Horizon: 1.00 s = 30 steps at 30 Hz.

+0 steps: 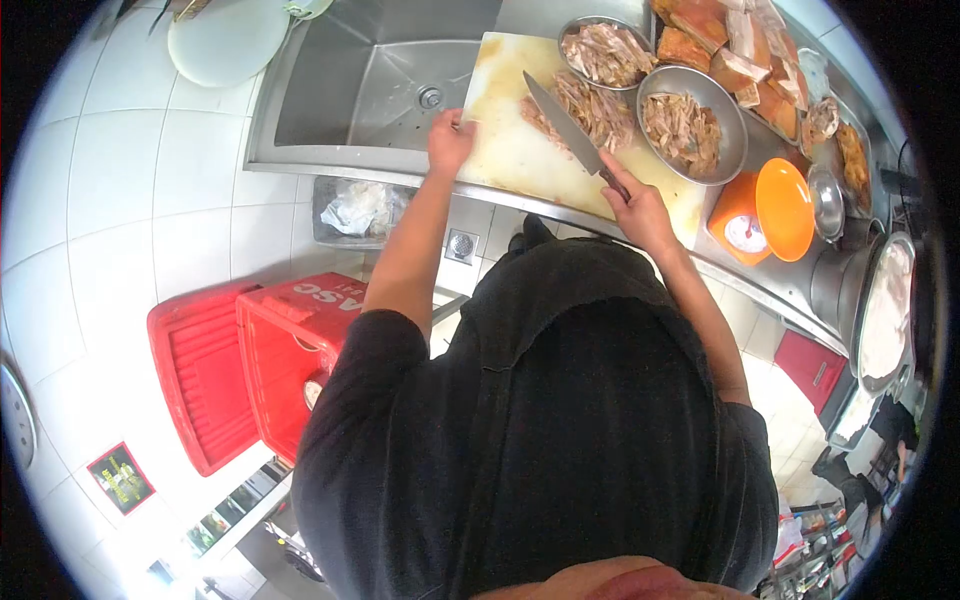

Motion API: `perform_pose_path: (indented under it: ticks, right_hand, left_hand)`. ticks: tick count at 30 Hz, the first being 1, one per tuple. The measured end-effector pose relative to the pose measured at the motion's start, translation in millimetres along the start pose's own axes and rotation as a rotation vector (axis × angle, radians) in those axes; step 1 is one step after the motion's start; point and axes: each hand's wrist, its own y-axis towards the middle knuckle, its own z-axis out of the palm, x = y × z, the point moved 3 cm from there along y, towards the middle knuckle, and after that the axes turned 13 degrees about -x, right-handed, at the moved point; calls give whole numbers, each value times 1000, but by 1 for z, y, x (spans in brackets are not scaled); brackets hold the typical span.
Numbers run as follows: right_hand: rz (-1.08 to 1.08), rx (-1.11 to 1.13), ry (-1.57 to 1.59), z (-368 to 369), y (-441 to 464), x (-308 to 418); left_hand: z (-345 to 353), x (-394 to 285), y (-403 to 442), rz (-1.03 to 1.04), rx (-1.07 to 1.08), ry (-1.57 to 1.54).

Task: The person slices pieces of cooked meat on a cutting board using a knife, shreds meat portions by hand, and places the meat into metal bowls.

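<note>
My right hand is closed around the handle of a large kitchen knife. Its blade points up and left, over the white cutting board. Beside the blade lies a pile of chopped meat on the board. At the board's left edge, next to the sink, is my left hand, its fingers curled around that edge. Two metal bowls with cut meat stand close by: a far bowl and a nearer bowl, to the right of the pile.
A steel sink lies left of the board. Slabs of roasted meat fill a tray at upper right. An orange scale with a round pan stands right of the board. A red cooler box is on the left, below counter level.
</note>
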Motion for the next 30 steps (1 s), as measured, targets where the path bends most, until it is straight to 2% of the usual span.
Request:
perform_pose_path:
  ticks: [3, 6, 9, 12, 15, 18, 24, 27, 30]
  right_hand:
    - [30, 48, -33, 2, 1, 3]
    - [52, 82, -53, 0, 2, 9]
    - [65, 64, -53, -1, 0, 11]
    - [58, 50, -68, -3, -1, 9]
    - [55, 45, -83, -6, -2, 10]
    - [54, 54, -101, -7, -4, 11]
    - [79, 69, -109, -13, -8, 12]
    - [78, 49, -88, -12, -9, 12]
    - [85, 23, -40, -6, -7, -1]
  left_hand:
    - [8, 38, 15, -262, 11, 27]
    - [-3, 57, 24, -246, -59, 57]
    - [-16, 56, 24, -48, -101, 217]
    - [-19, 43, 20, 257, -225, 207]
    - [-22, 13, 12, 186, -123, 264]
    - [-14, 7, 9, 164, 6, 147]
    - [-4, -14, -1, 412, 9, 124]
    - [23, -24, -6, 503, 41, 164]
    - [46, -66, -16, 569, 123, 42]
